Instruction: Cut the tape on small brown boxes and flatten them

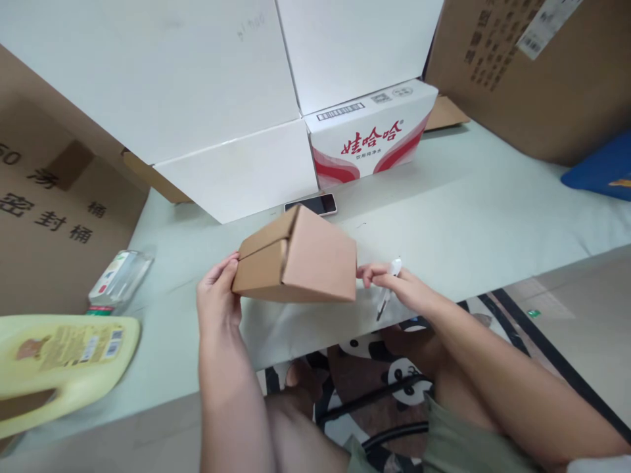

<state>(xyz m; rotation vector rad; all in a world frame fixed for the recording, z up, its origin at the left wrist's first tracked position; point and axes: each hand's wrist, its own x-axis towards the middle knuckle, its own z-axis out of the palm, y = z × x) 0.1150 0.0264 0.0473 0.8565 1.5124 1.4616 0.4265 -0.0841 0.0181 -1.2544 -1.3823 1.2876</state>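
Note:
A small brown cardboard box is held tilted above the table, its visible flaps closed along a seam. My left hand grips its left end between thumb and fingers. At the box's right side is my right hand, fingers curled around a slim white tool with a dark tip pointing down. Its index finger reaches the box's edge; whether it presses on it I cannot tell. Behind the box lies a phone-like device with a dark screen, partly covered by it.
White cartons and a red-and-white water carton line the back of the pale table. Large brown cartons flank both sides. At left are a clear bottle and a yellow jug; a blue item sits far right.

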